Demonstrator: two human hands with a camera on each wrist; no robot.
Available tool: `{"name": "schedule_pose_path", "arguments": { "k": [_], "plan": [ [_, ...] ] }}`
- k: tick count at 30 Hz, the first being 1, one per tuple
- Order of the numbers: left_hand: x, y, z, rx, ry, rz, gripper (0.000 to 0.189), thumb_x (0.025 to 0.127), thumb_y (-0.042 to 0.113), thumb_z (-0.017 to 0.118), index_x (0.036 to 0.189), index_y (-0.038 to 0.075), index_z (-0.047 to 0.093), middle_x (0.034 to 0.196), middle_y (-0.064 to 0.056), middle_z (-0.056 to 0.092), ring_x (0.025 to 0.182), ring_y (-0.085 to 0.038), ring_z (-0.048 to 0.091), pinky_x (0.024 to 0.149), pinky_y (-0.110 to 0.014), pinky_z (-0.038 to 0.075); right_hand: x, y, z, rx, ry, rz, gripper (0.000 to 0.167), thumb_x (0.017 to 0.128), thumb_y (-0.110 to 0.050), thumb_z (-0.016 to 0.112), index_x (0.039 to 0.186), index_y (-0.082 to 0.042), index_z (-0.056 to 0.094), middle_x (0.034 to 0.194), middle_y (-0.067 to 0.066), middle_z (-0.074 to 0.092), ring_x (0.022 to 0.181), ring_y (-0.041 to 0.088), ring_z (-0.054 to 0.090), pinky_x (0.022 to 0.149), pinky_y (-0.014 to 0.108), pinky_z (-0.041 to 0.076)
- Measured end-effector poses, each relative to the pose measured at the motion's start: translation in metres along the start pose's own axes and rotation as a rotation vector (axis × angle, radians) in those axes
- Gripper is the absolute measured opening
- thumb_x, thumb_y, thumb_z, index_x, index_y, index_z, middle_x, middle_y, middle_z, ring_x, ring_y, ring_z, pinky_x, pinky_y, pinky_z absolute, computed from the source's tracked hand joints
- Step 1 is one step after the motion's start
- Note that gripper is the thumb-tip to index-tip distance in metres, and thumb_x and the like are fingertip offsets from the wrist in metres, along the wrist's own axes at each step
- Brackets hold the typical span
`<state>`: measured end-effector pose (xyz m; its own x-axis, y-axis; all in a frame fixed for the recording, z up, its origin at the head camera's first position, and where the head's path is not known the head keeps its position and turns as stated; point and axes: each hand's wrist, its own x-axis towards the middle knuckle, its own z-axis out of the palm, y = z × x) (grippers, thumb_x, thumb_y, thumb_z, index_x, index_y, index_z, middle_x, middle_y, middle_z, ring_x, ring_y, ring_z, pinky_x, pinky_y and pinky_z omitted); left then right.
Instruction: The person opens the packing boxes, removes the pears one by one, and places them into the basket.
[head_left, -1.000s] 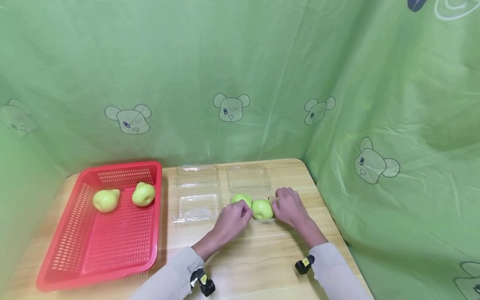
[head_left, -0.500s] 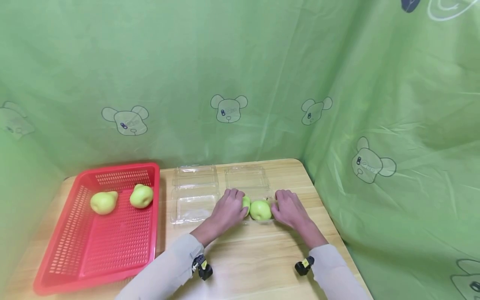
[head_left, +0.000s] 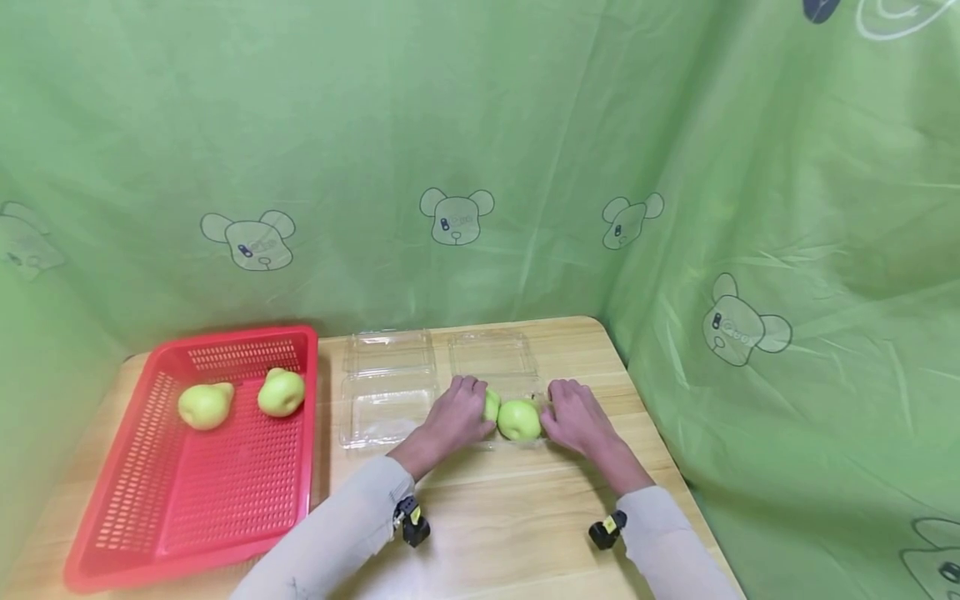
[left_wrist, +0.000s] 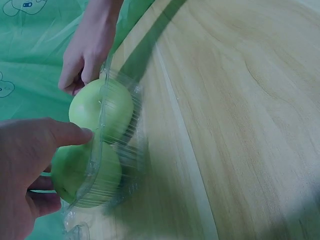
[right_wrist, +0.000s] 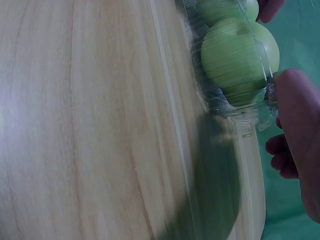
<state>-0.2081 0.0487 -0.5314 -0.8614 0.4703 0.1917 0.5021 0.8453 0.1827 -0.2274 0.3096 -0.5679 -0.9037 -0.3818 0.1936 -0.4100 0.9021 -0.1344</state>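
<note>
Two green pears lie side by side in a clear plastic clamshell box (right_wrist: 215, 97), its lid (head_left: 491, 354) lying back toward the curtain. My left hand (head_left: 452, 414) grips the left pear (left_wrist: 82, 175); in the left wrist view the thumb lies by the front rim and the fingers curl behind the fruit. The right pear (head_left: 519, 420) touches its neighbour. At the box's right end my right hand (head_left: 579, 418) pinches the rim; in the right wrist view its thumb is against the edge, the other fingers curled below.
Left of the filled box stands another opened clear clamshell box (head_left: 390, 417). A red plastic basket (head_left: 303, 467) at the left holds two more pears (head_left: 206, 406). Green curtain (head_left: 360, 125) encloses the wooden table (head_left: 510, 517) at the back and sides.
My left hand has gone from a closed fist beside the left pear to spread over it, covering more of it. My right hand has stayed at the box's right end.
</note>
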Motion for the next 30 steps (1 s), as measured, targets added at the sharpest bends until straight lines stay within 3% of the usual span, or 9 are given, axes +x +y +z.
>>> {"name": "schedule_pose_path", "arguments": {
  "k": [5,17,23,26,30],
  "plan": [
    [0.001,-0.001,0.003,0.012,0.012,0.024,0.052,0.082,0.034,0.081,0.116,-0.002,0.066,0.113,-0.017,0.072,0.108,-0.029,0.066,0.093,-0.032,0.063,0.001,0.000,0.000,0.012,-0.014,0.018,0.019,0.092,-0.027,0.058,0.089,-0.009,0.052,0.076,0.004,0.051,0.076,0.024,0.050,0.076,0.043,0.048],
    [0.004,-0.003,0.010,0.035,0.034,0.048,0.070,0.077,0.038,0.089,0.124,-0.007,0.066,0.114,-0.018,0.074,0.110,-0.029,0.070,0.107,-0.037,0.057,0.001,-0.002,0.000,0.016,-0.040,0.040,0.019,0.091,-0.026,0.059,0.093,-0.008,0.055,0.079,0.003,0.054,0.078,0.022,0.049,0.076,0.039,0.047],
    [0.004,-0.007,0.006,0.040,0.066,0.076,0.064,0.077,0.037,0.089,0.120,-0.005,0.067,0.111,-0.016,0.075,0.106,-0.027,0.071,0.108,-0.036,0.056,0.000,-0.001,0.002,0.021,-0.027,0.029,0.018,0.091,-0.025,0.059,0.093,-0.008,0.055,0.079,0.003,0.054,0.078,0.022,0.050,0.078,0.040,0.049],
    [0.003,-0.008,-0.001,0.000,0.074,0.078,0.060,0.078,0.035,0.089,0.118,-0.003,0.068,0.111,-0.014,0.075,0.103,-0.026,0.070,0.105,-0.036,0.058,0.000,0.000,0.003,0.021,-0.027,0.029,0.018,0.090,-0.026,0.058,0.092,-0.009,0.055,0.079,0.003,0.055,0.078,0.022,0.050,0.078,0.040,0.049],
    [0.003,-0.009,-0.011,-0.134,0.057,0.047,0.067,0.077,0.033,0.091,0.126,-0.004,0.065,0.120,-0.017,0.073,0.107,-0.028,0.069,0.101,-0.036,0.060,0.001,0.002,0.001,0.016,-0.027,0.033,0.017,0.090,-0.026,0.057,0.092,-0.009,0.055,0.079,0.003,0.055,0.077,0.021,0.050,0.076,0.040,0.049]
  ]
}}
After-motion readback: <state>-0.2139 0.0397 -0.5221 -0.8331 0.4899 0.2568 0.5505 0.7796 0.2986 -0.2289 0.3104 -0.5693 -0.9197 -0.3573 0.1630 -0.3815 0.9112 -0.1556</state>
